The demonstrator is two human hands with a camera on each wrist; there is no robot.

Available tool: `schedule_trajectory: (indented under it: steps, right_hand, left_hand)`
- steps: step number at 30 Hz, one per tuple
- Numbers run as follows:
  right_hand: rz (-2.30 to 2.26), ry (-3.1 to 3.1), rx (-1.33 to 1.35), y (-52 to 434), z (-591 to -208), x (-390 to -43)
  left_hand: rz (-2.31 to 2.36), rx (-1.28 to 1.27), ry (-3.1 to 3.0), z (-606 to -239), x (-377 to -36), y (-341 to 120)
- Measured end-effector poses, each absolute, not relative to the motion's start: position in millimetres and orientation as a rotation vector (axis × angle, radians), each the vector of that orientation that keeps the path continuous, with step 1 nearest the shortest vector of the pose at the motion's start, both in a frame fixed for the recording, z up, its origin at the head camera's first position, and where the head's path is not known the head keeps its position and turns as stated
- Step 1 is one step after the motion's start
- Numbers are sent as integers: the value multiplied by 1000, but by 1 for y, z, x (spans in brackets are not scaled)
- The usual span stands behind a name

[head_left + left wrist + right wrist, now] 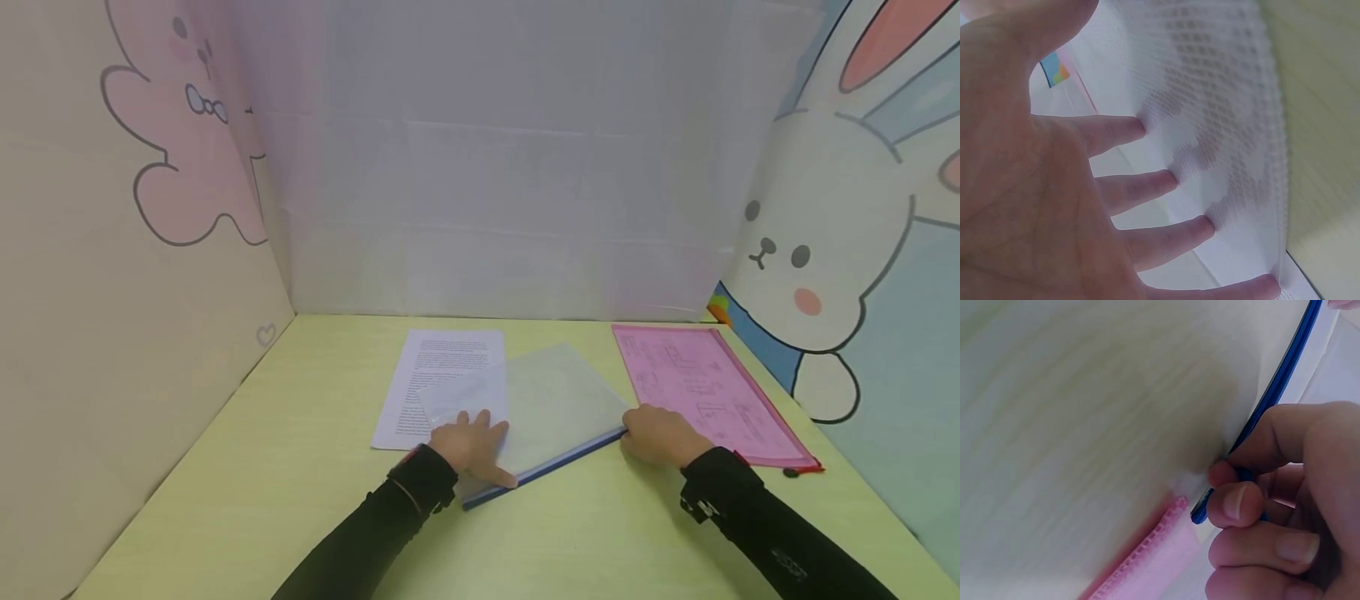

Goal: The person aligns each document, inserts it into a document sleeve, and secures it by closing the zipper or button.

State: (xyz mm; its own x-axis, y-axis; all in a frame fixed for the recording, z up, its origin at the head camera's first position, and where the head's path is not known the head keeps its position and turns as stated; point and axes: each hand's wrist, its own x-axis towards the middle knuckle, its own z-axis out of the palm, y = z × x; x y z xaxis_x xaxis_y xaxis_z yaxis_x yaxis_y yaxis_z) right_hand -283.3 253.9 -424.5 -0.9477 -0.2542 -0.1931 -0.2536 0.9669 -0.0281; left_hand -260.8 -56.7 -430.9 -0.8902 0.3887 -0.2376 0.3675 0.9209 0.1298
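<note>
My left hand lies spread, pressing the translucent pouch flat; my right hand pinches its blue zipper end. Printed sheet not yet inside.

Head view overlooks desk, wrist views close-up

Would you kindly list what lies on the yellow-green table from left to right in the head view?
White printed sheet of paper → left hand → translucent zip pouch with a blue edge → right hand → pink mesh document pouch.
</note>
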Motion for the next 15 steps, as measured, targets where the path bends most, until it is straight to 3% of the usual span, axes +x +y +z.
schedule_trajectory:
  steps: [15]
  right_hand:
    - [-44, 2921, -304, 265, -425, -287]
  left_hand:
    - [113, 556, 2815, -433, -263, -55]
